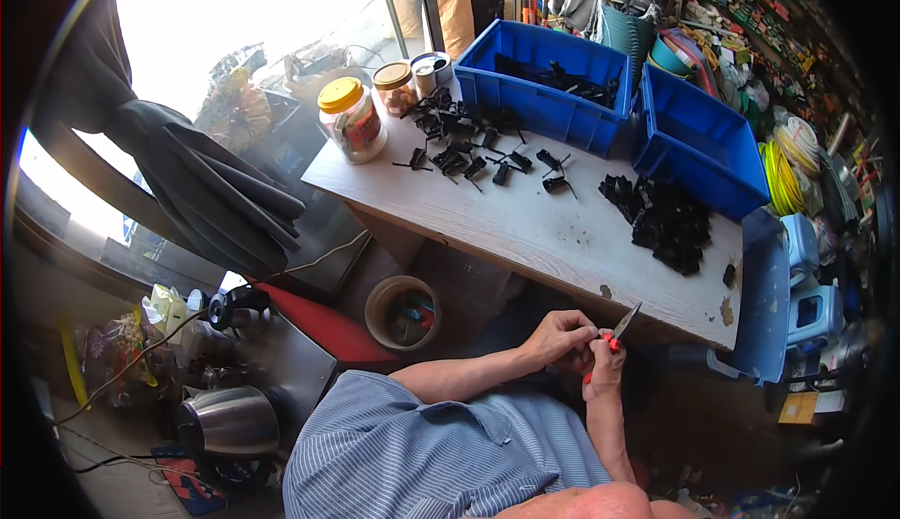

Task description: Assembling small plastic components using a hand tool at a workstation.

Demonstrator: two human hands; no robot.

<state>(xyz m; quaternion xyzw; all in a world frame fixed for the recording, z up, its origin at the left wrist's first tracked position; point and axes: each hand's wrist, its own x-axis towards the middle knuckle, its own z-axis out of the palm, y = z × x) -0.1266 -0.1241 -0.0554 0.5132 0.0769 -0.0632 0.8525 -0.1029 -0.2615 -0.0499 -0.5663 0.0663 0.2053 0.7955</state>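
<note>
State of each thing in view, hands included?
Red-handled cutting tool: held, blade pointing away from wearer
Right hand: closed on tool
Left hand: fingers pinched, contents unclear
Black parts: heaped right, scattered left
Yellow-lidded jar: lid on
Left blue bin: open, black parts inside
Right blue bin: open
Curtain: gathered

Dark gathered curtain (202,177) beside glaring window (244,13), pale-topped table (525,219) nearby.

Readable text: none | yellow-lidded jar (354,127): perhaps printed, too blurred
</note>
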